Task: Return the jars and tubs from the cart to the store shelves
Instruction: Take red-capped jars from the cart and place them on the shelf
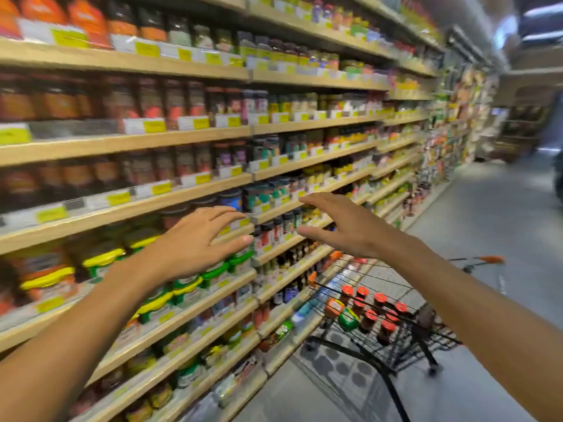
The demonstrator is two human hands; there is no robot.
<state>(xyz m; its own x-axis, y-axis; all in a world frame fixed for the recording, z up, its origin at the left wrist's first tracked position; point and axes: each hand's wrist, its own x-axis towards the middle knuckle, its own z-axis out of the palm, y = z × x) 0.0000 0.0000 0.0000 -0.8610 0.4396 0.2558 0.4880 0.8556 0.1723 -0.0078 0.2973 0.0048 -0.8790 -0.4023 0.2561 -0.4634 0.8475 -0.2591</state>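
Both my arms reach forward in front of the wooden store shelves (128, 208). My left hand (198, 242) is spread with relaxed fingers and holds nothing. My right hand (344, 226) faces it, fingers loosely extended, also holding nothing. Below my right arm stands a black wire cart (405, 357). Inside it are several red-lidded jars (380, 312), an orange-lidded tub (334, 307) and a green-lidded tub (348, 319). The whole view is blurred by motion.
Shelves packed with jars and tubs run along the left into the distance, with yellow price tags (152, 48) on their edges. Tubs with green and yellow lids (189, 284) sit below my left hand. Grey aisle floor (493, 214) opens to the right. The cart's orange handle (490, 258) shows behind my right arm.
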